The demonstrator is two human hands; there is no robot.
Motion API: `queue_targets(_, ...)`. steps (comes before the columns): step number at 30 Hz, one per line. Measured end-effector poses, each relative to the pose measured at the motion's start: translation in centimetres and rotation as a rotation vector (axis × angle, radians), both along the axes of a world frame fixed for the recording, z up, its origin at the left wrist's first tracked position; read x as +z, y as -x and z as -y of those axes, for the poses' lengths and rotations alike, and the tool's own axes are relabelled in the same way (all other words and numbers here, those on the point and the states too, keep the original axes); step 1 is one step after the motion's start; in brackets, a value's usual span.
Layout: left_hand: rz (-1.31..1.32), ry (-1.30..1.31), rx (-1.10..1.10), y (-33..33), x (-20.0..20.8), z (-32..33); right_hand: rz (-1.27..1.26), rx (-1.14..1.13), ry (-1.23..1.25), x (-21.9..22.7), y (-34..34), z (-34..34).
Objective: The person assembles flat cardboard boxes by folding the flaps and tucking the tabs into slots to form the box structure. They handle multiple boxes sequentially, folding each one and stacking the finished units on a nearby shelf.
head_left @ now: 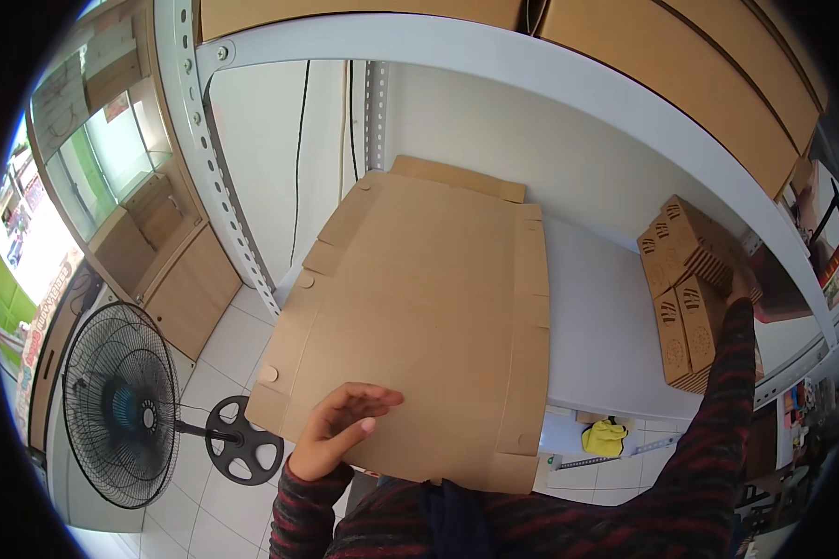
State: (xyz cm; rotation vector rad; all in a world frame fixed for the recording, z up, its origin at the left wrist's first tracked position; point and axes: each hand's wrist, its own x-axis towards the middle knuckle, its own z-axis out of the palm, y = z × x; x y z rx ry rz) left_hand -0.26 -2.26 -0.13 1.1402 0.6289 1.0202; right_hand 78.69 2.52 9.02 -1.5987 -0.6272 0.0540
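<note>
A large flat sheet of brown cardboard (419, 279), creased and with cut tabs along its sides, lies on a white shelf and reaches toward my body. Over its near left part is my left hand (345, 424), half curled with the thumb apart from the fingers and nothing between them. My right arm stretches far to the right, where my right hand (744, 287) is at a stack of folded brown cardboard pieces (685, 326) with dark printed marks. The fingers of that hand are too hidden to make out.
A black pedestal fan (121, 405) stands on the tiled floor at the left, near a wooden cabinet (191, 289). White metal shelf posts and a beam (466, 42) frame the shelf, with large cardboard boxes (662, 74) above. A yellow cloth-like item (604, 437) sits below.
</note>
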Motion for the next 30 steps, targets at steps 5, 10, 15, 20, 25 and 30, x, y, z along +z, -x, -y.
queue_targets(5,0.061,0.02,0.114,2.1,-1.8,0.2,0.371,-0.265,0.258,1.4,4.0,-0.4)
queue_targets(10,0.061,0.027,0.087,1.4,-2.2,-0.1,0.657,0.192,0.695,2.6,17.4,-2.7)
queue_targets(15,0.076,0.024,0.04,0.7,-2.3,-0.3,0.814,-0.026,0.666,0.5,13.6,-2.6)
queue_targets(20,0.069,0.044,0.099,1.1,-2.0,0.2,0.73,-0.003,0.684,1.0,14.2,-3.3)
queue_targets(25,0.033,0.018,0.141,1.5,-2.0,0.6,0.8,-0.057,0.637,0.0,13.2,-3.4)
queue_targets(30,0.043,0.039,0.214,1.7,-2.3,1.3,0.856,-0.017,0.658,0.5,16.7,-2.9)
